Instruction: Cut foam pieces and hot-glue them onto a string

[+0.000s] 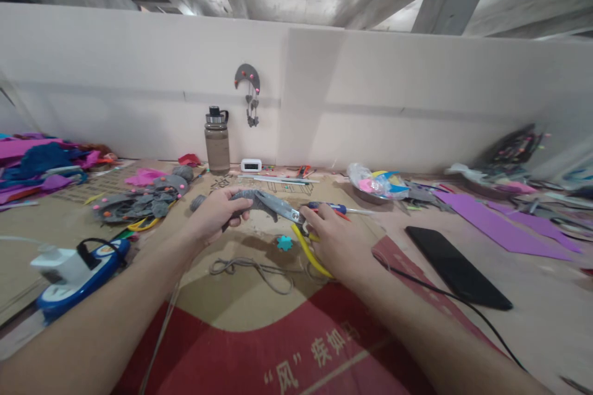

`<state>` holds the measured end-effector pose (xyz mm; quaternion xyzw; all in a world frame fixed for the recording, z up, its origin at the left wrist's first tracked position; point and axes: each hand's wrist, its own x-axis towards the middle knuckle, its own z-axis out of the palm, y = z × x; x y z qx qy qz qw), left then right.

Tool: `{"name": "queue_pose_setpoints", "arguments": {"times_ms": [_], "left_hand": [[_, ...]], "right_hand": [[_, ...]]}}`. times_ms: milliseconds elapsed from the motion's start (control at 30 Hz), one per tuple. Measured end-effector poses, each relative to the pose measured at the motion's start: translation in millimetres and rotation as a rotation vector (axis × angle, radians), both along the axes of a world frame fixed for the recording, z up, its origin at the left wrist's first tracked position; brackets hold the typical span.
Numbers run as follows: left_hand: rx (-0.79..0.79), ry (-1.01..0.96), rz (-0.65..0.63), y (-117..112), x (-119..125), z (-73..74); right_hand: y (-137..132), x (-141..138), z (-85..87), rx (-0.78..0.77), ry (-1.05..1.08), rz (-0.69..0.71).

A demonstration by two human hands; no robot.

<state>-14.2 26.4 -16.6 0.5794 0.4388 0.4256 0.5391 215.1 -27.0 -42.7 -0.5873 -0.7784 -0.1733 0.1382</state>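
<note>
My left hand (215, 216) pinches a curved piece of grey felt (265, 208) above the cardboard. In my right hand (333, 237) are scissors with yellow handles (311, 254); their metal blades point left and lie against the felt. How far apart the blades are, I cannot tell. Below them a small teal gear-shaped piece (284, 243) lies on the board. Loose grey cord (252, 268) curls nearer to me. A ball of grey yarn (198, 202) shows just behind my left hand.
Left are a blue power strip (83, 278) and grey felt pieces with pink beads (139, 200). A bottle (217, 142) and small white clock (251, 165) stand by the wall. To the right lie a black phone (456, 265), purple felt (503, 222) and a filled bowl (377, 188).
</note>
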Motion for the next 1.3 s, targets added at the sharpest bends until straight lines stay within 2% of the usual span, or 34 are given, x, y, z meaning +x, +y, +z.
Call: {"name": "queue_pose_setpoints", "arguments": {"times_ms": [267, 533, 733, 1033, 1300], "left_hand": [[-0.014, -0.017, -0.002, 3.3, -1.0, -3.1], [0.004, -0.059, -0.060, 4.3, -2.0, -3.8], [0.028, 0.008, -0.013, 6.8, -3.8, -5.2], [0.028, 0.047, -0.060, 1.3, -0.6, -1.1], [-0.016, 0.019, -0.008, 0.2, 3.2, -1.4]], "right_hand": [[-1.3, -0.9, 1.3, -0.018, -0.081, -0.016], [2.8, -0.8, -6.2, -0.049, 0.163, 0.055], [4.8, -1.4, -5.4, -0.049, 0.244, 0.069], [6.6, 1.8, -5.1, -0.013, 0.071, 0.055], [2.7, 1.8, 1.0, -0.001, -0.006, 0.044]]}}
